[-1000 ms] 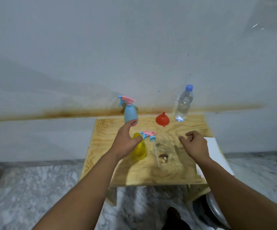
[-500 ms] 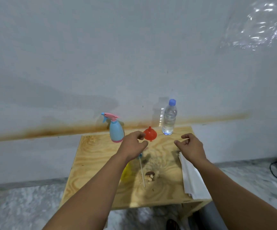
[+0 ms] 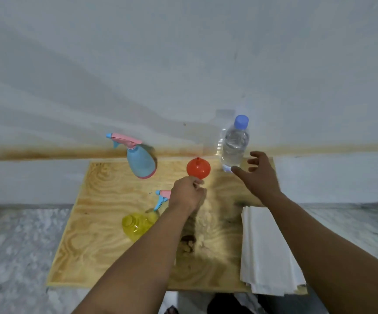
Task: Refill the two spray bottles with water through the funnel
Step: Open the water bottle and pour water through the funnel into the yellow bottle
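While the plywood surface [image 3: 106,225] is carrying everything, white paper sheets [image 3: 267,250] are lying at its 4 o'clock edge. At 1 o'clock the water bottle [image 3: 234,146] is standing capped, the right hand [image 3: 259,177] reaching beside its base with fingers spread, gripping nothing. At 11 o'clock the blue spray bottle [image 3: 140,163] is standing. Near centre the yellow spray bottle [image 3: 137,224] is sitting uncapped, its sprayer head [image 3: 162,197] partly hidden behind the left hand [image 3: 186,193], whose curled fingertips are touching the red funnel [image 3: 198,168]; the grip itself I cannot tell.

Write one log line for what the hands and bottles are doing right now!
left hand: fingers curled at orange funnel | right hand: open, reaching water bottle, capped | yellow spray bottle: head off | blue spray bottle: untouched
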